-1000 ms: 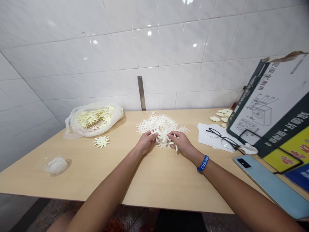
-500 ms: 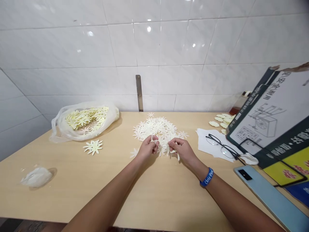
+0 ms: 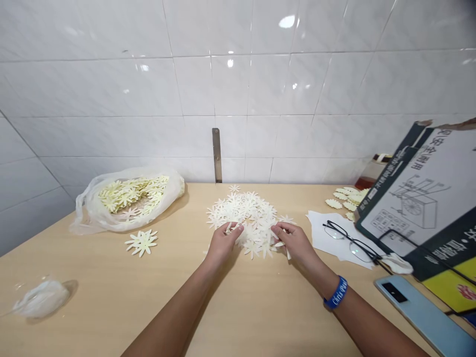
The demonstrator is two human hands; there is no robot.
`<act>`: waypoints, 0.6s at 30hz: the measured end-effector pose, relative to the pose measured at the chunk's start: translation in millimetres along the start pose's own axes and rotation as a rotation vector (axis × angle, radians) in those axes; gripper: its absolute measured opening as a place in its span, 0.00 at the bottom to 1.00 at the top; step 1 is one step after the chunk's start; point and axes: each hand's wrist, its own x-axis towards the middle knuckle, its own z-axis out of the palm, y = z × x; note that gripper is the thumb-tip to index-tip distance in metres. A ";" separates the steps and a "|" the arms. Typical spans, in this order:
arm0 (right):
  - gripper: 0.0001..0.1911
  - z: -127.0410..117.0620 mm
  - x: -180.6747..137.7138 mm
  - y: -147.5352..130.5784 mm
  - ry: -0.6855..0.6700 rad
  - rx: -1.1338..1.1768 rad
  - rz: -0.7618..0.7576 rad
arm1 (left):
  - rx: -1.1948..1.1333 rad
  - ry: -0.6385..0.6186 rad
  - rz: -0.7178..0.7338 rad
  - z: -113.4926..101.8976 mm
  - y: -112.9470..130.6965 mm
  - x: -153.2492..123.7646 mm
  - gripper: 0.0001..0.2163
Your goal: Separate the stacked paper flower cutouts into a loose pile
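A heap of white flower-shaped cutouts (image 3: 243,208) lies on the table in front of me. At its near left edge, my left hand (image 3: 223,240) is closed, with a bit of white cutout showing between thumb and fingers. On the right side of the heap my right hand (image 3: 292,238) pinches a white flower cutout (image 3: 282,244), whose petals hang below the fingers. Between the hands, more white cutouts lie at the heap's near edge. A small stack of pale yellow flower cutouts (image 3: 142,242) lies apart to the left.
A clear plastic bag (image 3: 167,206) of yellowish cutouts lies at the back left, a crumpled plastic bag (image 3: 42,299) at the front left. To the right are paper (image 3: 320,225), eyeglasses (image 3: 349,240), a phone (image 3: 420,310), a large box (image 3: 405,203) and oval cutouts (image 3: 334,204).
My hands have moved apart, the right one rightward, baring more cutouts between them. The view has tilted up a little, so the scene sits lower.
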 end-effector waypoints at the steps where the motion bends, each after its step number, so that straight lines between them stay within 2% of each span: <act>1: 0.21 -4.0 3.3 0.3 0.070 -0.024 0.026 | -0.012 0.027 -0.018 -3.0 0.3 2.4 0.18; 4: 0.30 -15.2 7.9 -1.4 0.240 -0.216 -0.035 | -0.091 0.100 -0.047 -10.2 2.6 9.0 0.18; 9: 0.21 -15.2 -1.8 -7.8 0.304 -0.239 -0.145 | -0.276 0.195 -0.018 -15.2 7.2 11.8 0.06; 11: 0.18 -8.9 -7.1 -9.1 0.299 -0.214 -0.198 | -0.364 0.146 -0.021 -13.9 8.2 8.2 0.07; 13: 0.16 -1.5 -11.6 -9.6 0.255 -0.184 -0.230 | -0.419 0.032 -0.046 -11.0 8.3 3.3 0.08; 15: 0.15 5.3 -15.7 -9.8 0.174 -0.157 -0.234 | -0.436 -0.085 -0.069 -7.1 7.2 -1.1 0.10; 18: 0.14 13.6 -21.6 -10.1 0.043 -0.143 -0.225 | -0.398 -0.186 -0.087 -0.9 3.0 -4.9 0.14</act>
